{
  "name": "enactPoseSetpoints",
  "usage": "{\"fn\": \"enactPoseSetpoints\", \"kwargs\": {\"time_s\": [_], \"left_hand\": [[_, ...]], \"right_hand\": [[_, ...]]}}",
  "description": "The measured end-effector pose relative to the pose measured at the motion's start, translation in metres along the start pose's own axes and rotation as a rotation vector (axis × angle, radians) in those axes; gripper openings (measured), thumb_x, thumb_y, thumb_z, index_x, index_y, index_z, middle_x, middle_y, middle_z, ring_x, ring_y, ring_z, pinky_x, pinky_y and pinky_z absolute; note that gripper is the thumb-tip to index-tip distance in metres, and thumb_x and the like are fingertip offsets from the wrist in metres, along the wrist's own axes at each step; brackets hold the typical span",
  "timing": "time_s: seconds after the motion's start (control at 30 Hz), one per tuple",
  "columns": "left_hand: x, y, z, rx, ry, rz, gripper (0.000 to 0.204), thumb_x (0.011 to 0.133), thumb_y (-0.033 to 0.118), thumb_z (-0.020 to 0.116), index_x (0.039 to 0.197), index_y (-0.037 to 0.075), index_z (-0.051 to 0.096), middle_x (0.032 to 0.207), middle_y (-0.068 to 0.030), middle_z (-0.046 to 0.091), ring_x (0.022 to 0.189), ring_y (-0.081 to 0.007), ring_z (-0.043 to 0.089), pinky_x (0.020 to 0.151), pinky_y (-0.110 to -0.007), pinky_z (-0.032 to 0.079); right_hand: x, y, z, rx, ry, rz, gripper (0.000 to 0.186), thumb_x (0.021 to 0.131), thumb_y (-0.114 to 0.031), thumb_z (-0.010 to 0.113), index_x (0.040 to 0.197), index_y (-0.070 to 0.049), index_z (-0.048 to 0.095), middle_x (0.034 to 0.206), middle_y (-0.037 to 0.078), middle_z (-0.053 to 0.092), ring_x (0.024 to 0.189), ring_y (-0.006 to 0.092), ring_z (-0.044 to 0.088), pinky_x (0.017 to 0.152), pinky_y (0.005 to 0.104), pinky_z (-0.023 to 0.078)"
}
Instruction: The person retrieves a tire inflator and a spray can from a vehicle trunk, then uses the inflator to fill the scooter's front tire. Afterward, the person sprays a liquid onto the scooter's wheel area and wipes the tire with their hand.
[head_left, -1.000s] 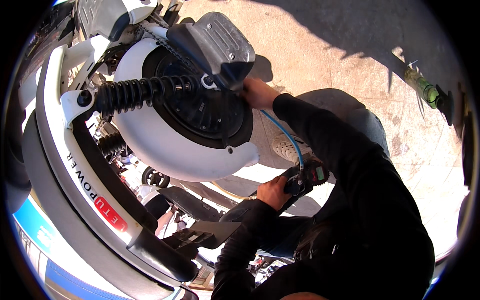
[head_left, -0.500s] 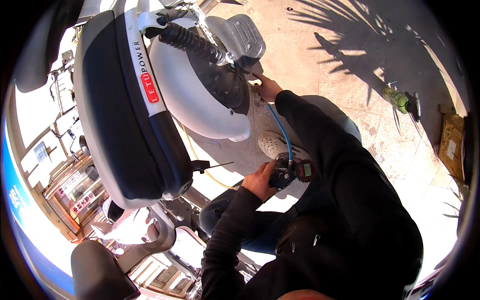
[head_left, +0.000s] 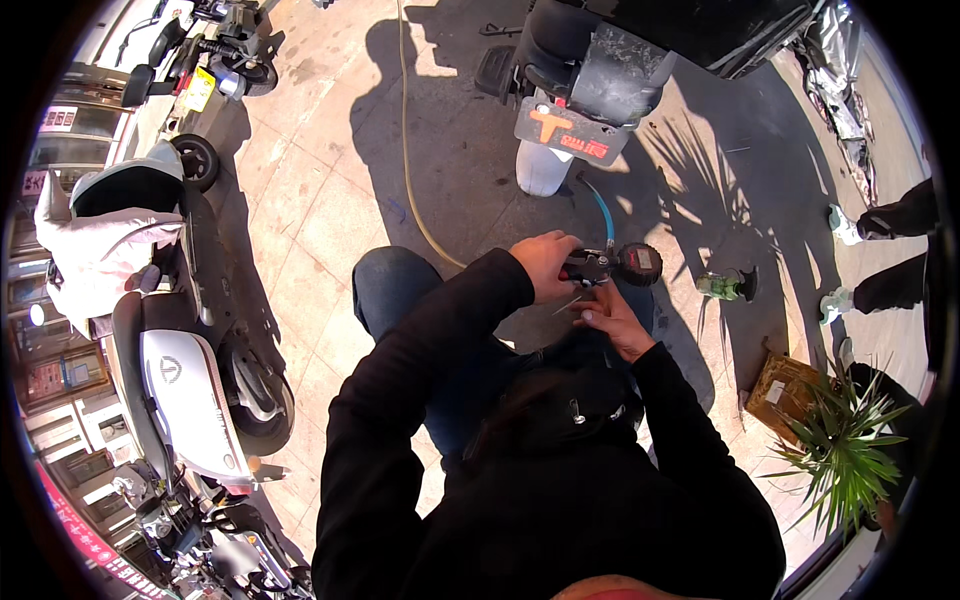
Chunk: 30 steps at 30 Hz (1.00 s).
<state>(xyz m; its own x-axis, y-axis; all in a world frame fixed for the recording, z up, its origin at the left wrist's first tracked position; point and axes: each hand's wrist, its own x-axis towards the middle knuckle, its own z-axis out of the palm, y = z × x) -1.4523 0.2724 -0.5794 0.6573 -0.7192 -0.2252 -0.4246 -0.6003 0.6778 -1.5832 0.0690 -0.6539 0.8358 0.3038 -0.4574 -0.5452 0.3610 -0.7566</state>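
My left hand (head_left: 546, 266) is wrapped around the handle of a black tyre inflator gun (head_left: 588, 268). A round gauge (head_left: 640, 263) in a dark ribbed cover sticks out at its right end. From the top of the gun a short blue hose (head_left: 604, 213) curves up toward the white rear mudguard (head_left: 543, 170) of a parked scooter; its far end is in shadow. A long yellow hose (head_left: 408, 170) leads away from beside my left forearm. My right hand (head_left: 622, 322) is just below the gun, its fingers apart and reaching up toward it; whether they touch it is unclear.
Ahead stands the scooter's rear with a grey plate (head_left: 570, 132). A white scooter (head_left: 190, 400) and other two-wheelers line the left. To the right are a green bottle-like object (head_left: 727, 285), a brown box (head_left: 785, 392), a spiky plant (head_left: 845, 445) and another person's legs (head_left: 890, 285).
My view has swung, so the scooter's seat no longer fills the left. My right hand has drawn back from the wheel to the inflator gun. My left hand still grips the gun.
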Motion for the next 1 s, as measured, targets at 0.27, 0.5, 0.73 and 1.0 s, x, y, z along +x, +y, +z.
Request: {"fn": "enactPoseSetpoints", "kwargs": {"time_s": [0.27,0.5,0.73,1.0], "left_hand": [[0.019,-0.046,-0.001,-0.205,-0.195,0.281,0.034,0.079,0.016,0.066,0.111,0.004,0.063,0.113,-0.0197,0.065,0.109,-0.0391,0.061,0.094,-0.046,0.05],[0.059,-0.157,-0.098,0.114,-0.385,-0.097,0.025,0.082,0.016,0.061,0.098,0.001,0.075,0.105,-0.0223,0.073,0.1,-0.0358,0.072,0.084,-0.045,0.057],[0.197,-0.276,-0.031,-0.434,-0.07,-0.694,0.039,0.089,0.028,0.061,0.112,-0.003,0.071,0.12,-0.0244,0.068,0.114,-0.0352,0.066,0.094,-0.042,0.054],[0.305,-0.297,0.041,-1.202,0.191,-0.93,0.085,0.088,0.068,0.055,0.121,-0.01,0.063,0.122,-0.0312,0.065,0.117,-0.0437,0.062,0.099,-0.046,0.048]], "right_hand": [[0.055,-0.002,0.036,0.636,0.609,-0.337,0.04,0.099,-0.017,0.053,0.138,-0.01,0.05,0.122,0.016,0.063,0.113,0.032,0.062,0.103,0.0492,0.049],[0.076,-0.013,0.024,0.441,0.921,-0.436,0.05,0.083,-0.001,0.057,0.132,-0.008,0.05,0.119,0.022,0.064,0.093,0.0299,0.066,0.091,0.0481,0.053],[0.064,-0.024,0.089,0.45,1.052,-0.641,0.053,0.081,-0.005,0.05,0.134,-0.001,0.049,0.13,0.023,0.06,0.092,0.0238,0.062,0.082,0.0404,0.055],[0.113,-0.024,0.172,0.438,1.304,-0.265,0.054,0.093,0.0,0.048,0.146,-0.01,0.044,0.108,0.019,0.066,0.073,0.0181,0.062,0.059,0.0325,0.051]]}}
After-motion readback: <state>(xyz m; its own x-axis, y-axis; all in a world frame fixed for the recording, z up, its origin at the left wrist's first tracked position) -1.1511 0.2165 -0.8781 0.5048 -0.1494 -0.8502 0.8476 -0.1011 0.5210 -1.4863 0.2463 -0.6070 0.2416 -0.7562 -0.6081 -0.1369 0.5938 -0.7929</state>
